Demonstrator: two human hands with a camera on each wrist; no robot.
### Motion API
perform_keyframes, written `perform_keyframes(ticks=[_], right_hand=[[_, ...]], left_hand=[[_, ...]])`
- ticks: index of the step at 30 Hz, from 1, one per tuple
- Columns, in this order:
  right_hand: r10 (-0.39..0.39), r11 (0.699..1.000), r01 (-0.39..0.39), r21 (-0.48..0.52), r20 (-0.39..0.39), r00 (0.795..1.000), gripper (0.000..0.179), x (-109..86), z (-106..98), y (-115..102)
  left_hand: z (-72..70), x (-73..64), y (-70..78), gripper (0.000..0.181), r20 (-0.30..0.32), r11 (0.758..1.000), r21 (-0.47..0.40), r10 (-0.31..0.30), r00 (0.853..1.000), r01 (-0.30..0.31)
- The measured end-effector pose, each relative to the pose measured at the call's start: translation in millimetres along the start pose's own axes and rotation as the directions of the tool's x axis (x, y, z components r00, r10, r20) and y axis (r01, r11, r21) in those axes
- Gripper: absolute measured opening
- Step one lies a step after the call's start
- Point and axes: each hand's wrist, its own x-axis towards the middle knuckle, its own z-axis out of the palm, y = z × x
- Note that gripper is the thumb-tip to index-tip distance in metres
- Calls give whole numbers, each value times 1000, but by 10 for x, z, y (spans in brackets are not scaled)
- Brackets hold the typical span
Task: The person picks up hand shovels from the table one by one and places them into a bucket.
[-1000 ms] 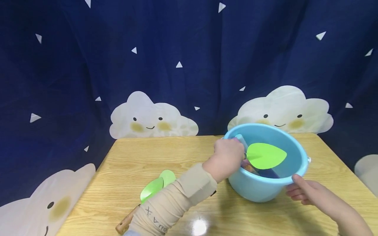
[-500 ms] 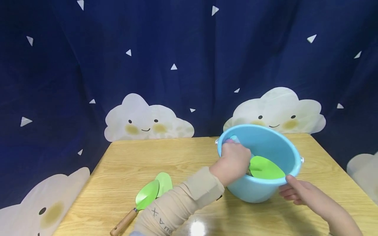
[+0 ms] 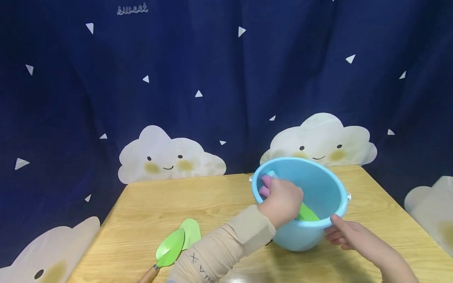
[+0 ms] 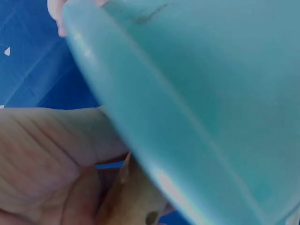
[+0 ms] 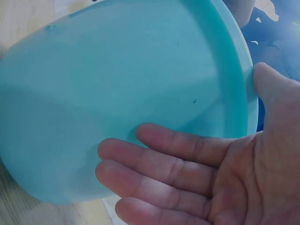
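A light blue bucket (image 3: 297,237) stands on the table, its mouth leaning toward me. My left hand (image 3: 283,201) reaches over its near left rim and grips the wooden handle (image 4: 133,197) of a trowel. Part of that trowel's green blade (image 3: 307,214) shows inside the bucket; the rest is hidden behind hand and rim. Outside, at the right, my right hand (image 3: 354,236) rests its thumb on the rim (image 5: 252,108). Its fingers (image 5: 164,164) lie nearly straight along the outer wall. Pink pieces (image 3: 264,191) stick up inside beside my left hand.
Left of the bucket, another green trowel (image 3: 170,248) with a wooden handle lies on the wooden table (image 3: 198,196). A second green blade (image 3: 191,232) lies partly under it, its handle hidden by my left sleeve. Behind the table hangs a dark blue curtain (image 3: 198,59).
My left hand has lowered the green trowel deeper into the bucket, so less of its blade shows. My right hand stays at the rim. The head view has shifted a little.
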Motion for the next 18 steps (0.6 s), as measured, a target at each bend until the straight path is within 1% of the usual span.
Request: perform_keyframes(ticks=[3,7,9,14,18], right_hand=[[5,1000,-5,15,0,1000,62,-9,-7,-4],[-9,1000,9,18,10,1000,62,-5,14,-9],[-21,1000,21,17,10,1000,62,-5,17,-4],[-33,999,32,16,8,999,62,-2,15,7],[-22,1000,22,20,13,1000,63,1,14,4]], left_hand=[[-17,27,56,7,-22,999,0,34,999,-34],[-5,33,85,11,-39,999,-20,43,998,-44],[6,37,100,12,-41,997,-34,61,997,-63],[54,94,127,13,-46,984,-124,120,992,-125],[93,144,126,16,-64,968,-195,148,987,-158]])
